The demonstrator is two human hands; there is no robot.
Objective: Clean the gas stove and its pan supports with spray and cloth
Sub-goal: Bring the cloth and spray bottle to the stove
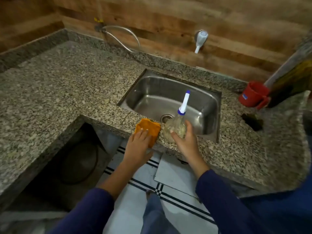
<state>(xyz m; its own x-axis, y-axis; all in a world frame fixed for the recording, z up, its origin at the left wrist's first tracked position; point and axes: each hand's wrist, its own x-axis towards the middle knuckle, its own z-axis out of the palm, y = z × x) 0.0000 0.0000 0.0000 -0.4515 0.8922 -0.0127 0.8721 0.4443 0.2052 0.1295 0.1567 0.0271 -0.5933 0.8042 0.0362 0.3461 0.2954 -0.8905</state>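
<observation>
A folded orange cloth (148,128) lies on the front edge of the granite counter (59,85), just left of the sink. My left hand (139,146) rests flat on it with straight fingers. A clear spray bottle (175,129) with a white and blue nozzle stands on the counter edge in front of the sink. My right hand (184,141) is wrapped around its body. No gas stove or pan supports are in view.
A steel sink (170,102) is set in the counter, with a white tap (200,39) on the wooden wall above it. A red mug (253,97) stands at the right. A gas hose (121,38) hangs on the wall. Below the counter is an open dark recess.
</observation>
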